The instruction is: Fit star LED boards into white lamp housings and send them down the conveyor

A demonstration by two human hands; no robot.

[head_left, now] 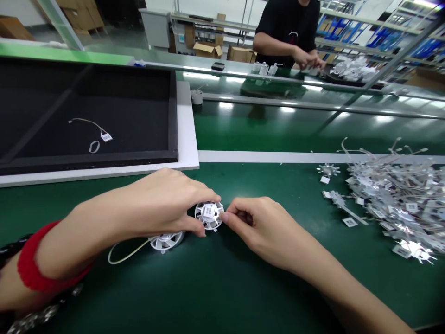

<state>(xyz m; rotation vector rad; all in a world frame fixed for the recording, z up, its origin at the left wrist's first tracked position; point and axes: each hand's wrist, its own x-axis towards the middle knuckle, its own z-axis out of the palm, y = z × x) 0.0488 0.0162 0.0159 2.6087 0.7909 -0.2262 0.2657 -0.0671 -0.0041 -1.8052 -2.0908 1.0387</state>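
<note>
A small round white spoked part (pixel 208 212) with a printed square label on its hub sits on the green tabletop. My left hand (pixel 167 199) grips its rim, forefinger at the far side and thumb at the near side. Thumb and forefinger of my right hand (pixel 257 222) are pinched together at the part's right edge. Whether anything small is between them is hidden. Partly under my left hand lies another white spoked ring (pixel 167 242), from which a thin white cable (pixel 127 259) loops to the left.
At right lies a heap of silvery star-shaped pieces with wires and labels (pixel 399 195). A black tray (pixel 139 106) at left holds a labelled wire (pixel 106 137) and a small clear ring (pixel 94 147). Across the bench a person (pixel 288 37) handles white parts near a full dish (pixel 354 69).
</note>
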